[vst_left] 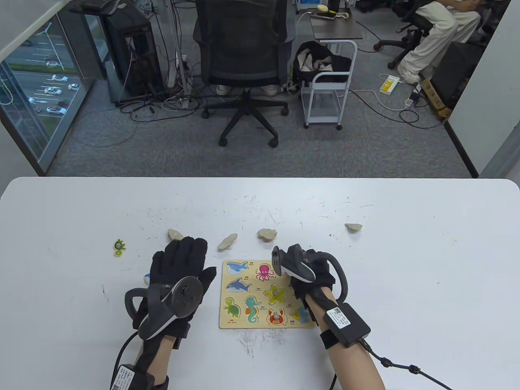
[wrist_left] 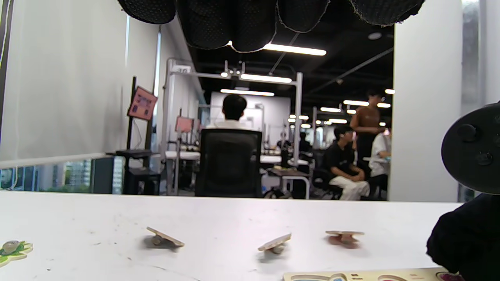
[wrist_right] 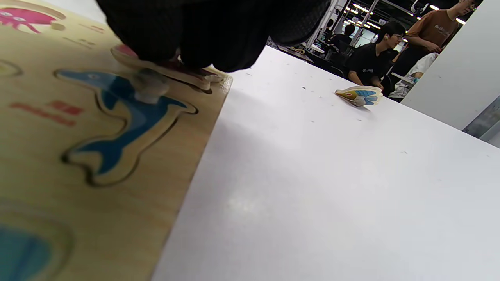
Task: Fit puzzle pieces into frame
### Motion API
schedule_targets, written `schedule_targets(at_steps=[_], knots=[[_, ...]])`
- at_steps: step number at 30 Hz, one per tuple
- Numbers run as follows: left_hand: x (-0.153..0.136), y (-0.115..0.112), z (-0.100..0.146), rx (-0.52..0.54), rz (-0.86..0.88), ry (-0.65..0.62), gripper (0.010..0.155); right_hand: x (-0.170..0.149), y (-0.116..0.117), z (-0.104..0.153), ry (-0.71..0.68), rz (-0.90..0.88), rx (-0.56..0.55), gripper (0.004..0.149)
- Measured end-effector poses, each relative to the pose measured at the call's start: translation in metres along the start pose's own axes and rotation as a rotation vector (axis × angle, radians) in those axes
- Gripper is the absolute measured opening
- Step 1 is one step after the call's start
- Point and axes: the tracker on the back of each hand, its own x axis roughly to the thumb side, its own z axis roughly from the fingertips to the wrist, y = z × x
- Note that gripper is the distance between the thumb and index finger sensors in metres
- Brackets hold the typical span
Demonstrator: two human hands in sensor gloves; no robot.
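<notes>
Both gloved hands are working low over the table, forearms coming in from the near edge.

The left hand [vst_left: 178,268] is lying palm-down with its fingers [vst_left: 191,248] stretched flat and pointing to the far side, thumb splayed out to the right, its tracker riding on the back of the wrist. The right hand [vst_left: 310,276] is curling downward at the right, its fingers [wrist_right: 211,35] bunching together and pressing on something pale beneath them; its tracker is tilting left.

Loose pieces [vst_left: 227,241] behind frame [vst_left: 260,321]
</notes>
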Motion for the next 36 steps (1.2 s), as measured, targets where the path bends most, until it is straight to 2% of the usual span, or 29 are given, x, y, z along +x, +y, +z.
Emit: schedule_targets(at_steps=[19, 21, 24, 28, 32, 36], knots=[[0.002, -0.001, 0.000, -0.013, -0.009, -0.006, 0.070, -0.009, 0.002, -0.001, -0.020, -0.071, 0.041, 0.044], [0.002, 0.000, 0.000, -0.010, -0.010, -0.004, 0.070, -0.017, -0.002, 0.000, -0.033, -0.126, 0.051, 0.046], [0.001, 0.001, 0.000, -0.002, -0.007, 0.000, 0.070, -0.040, -0.015, 0.000, 0.008, -0.223, 0.041, 0.052], [-0.003, 0.003, 0.001, 0.004, 0.005, 0.011, 0.070, -0.074, -0.030, -0.005, 0.045, -0.352, 0.081, 0.059], [-0.007, 0.004, 0.000, 0.006, 0.018, 0.024, 0.070, -0.106, -0.041, -0.016, 0.170, -0.300, 0.025, 0.064], [-0.012, 0.003, -0.001, -0.009, 0.028, 0.039, 0.071, -0.128, -0.042, -0.030, 0.205, -0.325, 0.066, 0.067]])
